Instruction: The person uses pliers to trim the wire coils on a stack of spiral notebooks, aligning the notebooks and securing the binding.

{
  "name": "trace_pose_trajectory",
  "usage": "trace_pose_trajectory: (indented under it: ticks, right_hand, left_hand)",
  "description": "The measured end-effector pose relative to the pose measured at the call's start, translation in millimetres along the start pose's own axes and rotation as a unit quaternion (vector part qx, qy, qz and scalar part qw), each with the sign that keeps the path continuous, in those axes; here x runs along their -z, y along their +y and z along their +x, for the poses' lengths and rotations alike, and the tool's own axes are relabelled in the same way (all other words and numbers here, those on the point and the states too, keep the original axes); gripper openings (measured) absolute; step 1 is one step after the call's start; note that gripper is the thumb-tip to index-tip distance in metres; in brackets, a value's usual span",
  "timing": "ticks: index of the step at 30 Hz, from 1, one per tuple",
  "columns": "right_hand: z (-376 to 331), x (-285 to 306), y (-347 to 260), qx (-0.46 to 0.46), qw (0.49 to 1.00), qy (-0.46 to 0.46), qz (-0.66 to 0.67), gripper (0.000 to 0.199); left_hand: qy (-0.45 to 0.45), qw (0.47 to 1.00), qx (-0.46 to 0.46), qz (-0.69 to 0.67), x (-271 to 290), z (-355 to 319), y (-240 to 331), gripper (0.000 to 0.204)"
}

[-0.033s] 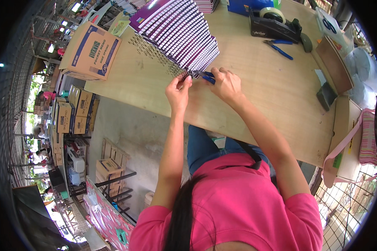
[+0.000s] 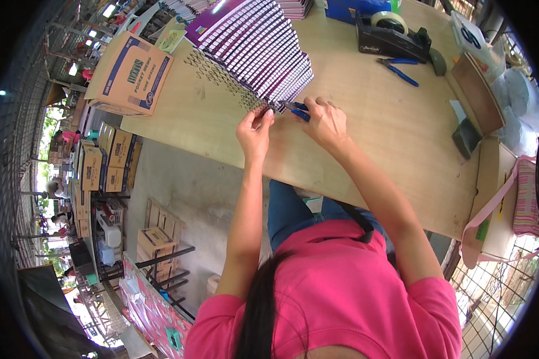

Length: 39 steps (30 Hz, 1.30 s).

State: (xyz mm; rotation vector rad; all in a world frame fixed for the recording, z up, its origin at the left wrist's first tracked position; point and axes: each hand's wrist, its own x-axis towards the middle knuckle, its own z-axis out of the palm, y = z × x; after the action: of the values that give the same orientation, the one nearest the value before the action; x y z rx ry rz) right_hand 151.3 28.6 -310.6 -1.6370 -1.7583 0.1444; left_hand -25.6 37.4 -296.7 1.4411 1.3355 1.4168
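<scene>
Nothing has shifted since the earlier frame: both hands sit at the same spot at the near end of the fanned row of spiral notebooks (image 2: 251,45), upper centre of the frame. The left hand (image 2: 254,133) has its fingers pinched together on the wire binding at the end notebook's corner. The right hand (image 2: 323,122) is clamped round blue-handled pliers (image 2: 296,109), tips at that same wire end. By my reading, work is at the end notebook, with the rest of the row stretching away behind it. Spare pliers (image 2: 398,67) and a tape dispenser (image 2: 389,36) lie upper right on the table (image 2: 401,137).
</scene>
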Motion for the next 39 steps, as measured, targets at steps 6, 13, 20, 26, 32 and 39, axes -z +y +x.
trace_pose_trajectory:
  ticks: [6,13,20,26,32,39]
  right_hand:
    - [-4,9,-8,0.019,0.999,0.024,-0.020,0.040]
    - [-3,8,-10,0.013,0.999,0.044,-0.011,0.041]
    - [2,7,-14,0.023,0.999,0.024,-0.030,0.038]
    - [7,5,-7,0.015,1.000,0.006,-0.003,0.036]
    - [1,21,-22,0.036,0.997,0.049,-0.037,0.041]
    - [8,18,-27,0.038,0.998,0.009,-0.039,0.039]
  left_hand:
    - [-0.009,1.000,0.019,-0.003,0,0,3,0.021]
    - [0.000,1.000,0.008,-0.001,0,1,4,0.022]
    - [0.003,1.000,-0.002,0.011,0,-1,4,0.023]
    - [0.005,1.000,0.001,0.021,0,1,4,0.022]
    - [0.011,0.999,-0.013,0.035,9,-4,9,0.022]
    - [0.002,0.998,-0.009,0.054,12,-3,19,0.025]
